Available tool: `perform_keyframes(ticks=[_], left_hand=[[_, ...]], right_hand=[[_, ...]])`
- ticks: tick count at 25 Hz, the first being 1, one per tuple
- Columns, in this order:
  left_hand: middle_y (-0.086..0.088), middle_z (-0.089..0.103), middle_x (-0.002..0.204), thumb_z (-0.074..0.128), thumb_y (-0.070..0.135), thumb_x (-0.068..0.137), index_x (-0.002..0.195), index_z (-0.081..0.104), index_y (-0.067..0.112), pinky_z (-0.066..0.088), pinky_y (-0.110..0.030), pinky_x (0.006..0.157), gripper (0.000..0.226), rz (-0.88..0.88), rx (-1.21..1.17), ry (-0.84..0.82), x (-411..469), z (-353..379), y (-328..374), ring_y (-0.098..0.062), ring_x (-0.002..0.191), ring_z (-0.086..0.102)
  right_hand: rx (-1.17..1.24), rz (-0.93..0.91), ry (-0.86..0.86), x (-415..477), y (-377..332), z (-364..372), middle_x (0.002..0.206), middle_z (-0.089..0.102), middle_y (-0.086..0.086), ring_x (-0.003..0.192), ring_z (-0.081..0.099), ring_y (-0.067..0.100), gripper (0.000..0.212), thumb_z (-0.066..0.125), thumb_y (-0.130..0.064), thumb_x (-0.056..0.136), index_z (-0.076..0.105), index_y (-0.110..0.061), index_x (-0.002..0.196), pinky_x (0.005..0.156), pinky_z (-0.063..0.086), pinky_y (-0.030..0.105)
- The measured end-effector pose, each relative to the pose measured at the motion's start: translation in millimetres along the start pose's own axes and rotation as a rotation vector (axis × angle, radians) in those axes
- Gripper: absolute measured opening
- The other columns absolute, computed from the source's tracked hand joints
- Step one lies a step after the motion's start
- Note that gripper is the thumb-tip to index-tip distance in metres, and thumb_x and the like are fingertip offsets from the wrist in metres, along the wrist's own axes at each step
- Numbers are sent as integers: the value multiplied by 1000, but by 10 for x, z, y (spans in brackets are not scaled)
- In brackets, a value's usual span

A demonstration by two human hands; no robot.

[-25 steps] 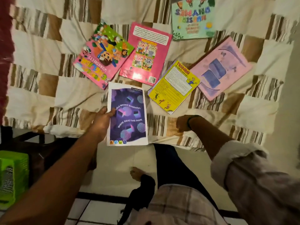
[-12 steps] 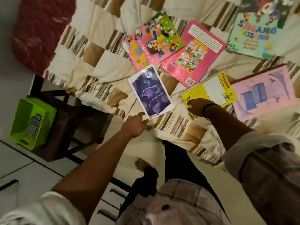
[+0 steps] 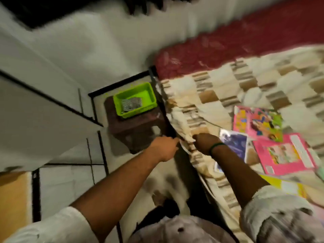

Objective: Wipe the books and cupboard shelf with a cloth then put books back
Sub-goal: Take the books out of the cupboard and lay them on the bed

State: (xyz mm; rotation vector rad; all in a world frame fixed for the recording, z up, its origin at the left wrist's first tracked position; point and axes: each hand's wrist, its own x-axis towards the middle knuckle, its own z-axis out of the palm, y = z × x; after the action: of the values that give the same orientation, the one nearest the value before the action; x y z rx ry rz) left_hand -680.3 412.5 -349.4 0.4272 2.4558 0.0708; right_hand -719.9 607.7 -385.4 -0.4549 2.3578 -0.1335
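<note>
My view has swung left, so the green basket (image 3: 135, 102) on the stool (image 3: 140, 132) is now in sight, with something striped inside, maybe the cloth. My left hand (image 3: 164, 149) has let go and hangs empty, fingers loose. My right hand (image 3: 204, 142) rests curled on the quilt (image 3: 219, 88); I can't tell if it grips. The purple book (image 3: 234, 142) lies just beside it. I judge fetching the cloth comes next.

A bright green basket (image 3: 137, 111) on a dark brown stool (image 3: 138, 131), just beside the bed. Inside the basket, something with black and white stripes (image 3: 131, 104) (too blurry to say what). Over the bed, a checked blanket (image 3: 228, 81) in cream and brown, hanging down at the edge. Past the blanket, a dark red mattress (image 3: 236, 42). Down below, white floor tiles (image 3: 70, 181) with dark lines.
</note>
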Motion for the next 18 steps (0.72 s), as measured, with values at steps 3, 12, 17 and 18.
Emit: perform_keyframes(ticks=[3, 12, 17, 18], left_hand=[[-15, 62, 132, 42, 35, 103, 135, 50, 17, 49, -45, 95, 38, -260, -94, 139, -934, -105, -1070, -36, 119, 60], [-5, 65, 131, 41, 38, 104, 136, 53, 23, 53, -39, 87, 38, -1082, -223, 619, -4144, 115, -2952, -29, 115, 63], [1, 68, 126, 39, 41, 102, 129, 60, 28, 56, -39, 86, 36, -1334, -122, 930, -5431, -175, -3119, -25, 108, 67], [2, 68, 125, 41, 40, 101, 128, 61, 28, 56, -38, 86, 36, -1364, -82, 995, -5632, -224, -3121, -23, 107, 67]], right_hand=[[-146, -239, -61, 232, -1681, -255, 130, 63, 15, 119, 61, 33, 36, 47, -26, 100, 57, -17, 133, 98, 49, 38], [-461, -1146, 303, -353, -5652, -840, 129, 62, 5, 112, 64, 30, 38, 42, -40, 103, 56, -22, 133, 90, 53, 40], [-356, -1497, 397, -840, -6943, -1378, 114, 70, 3, 96, 68, 26, 28, 42, -37, 102, 64, -26, 115, 82, 56, 38], [-326, -1538, 400, -941, -7146, -1461, 110, 71, 3, 93, 68, 26, 26, 44, -36, 101, 65, -26, 113, 79, 56, 38]])
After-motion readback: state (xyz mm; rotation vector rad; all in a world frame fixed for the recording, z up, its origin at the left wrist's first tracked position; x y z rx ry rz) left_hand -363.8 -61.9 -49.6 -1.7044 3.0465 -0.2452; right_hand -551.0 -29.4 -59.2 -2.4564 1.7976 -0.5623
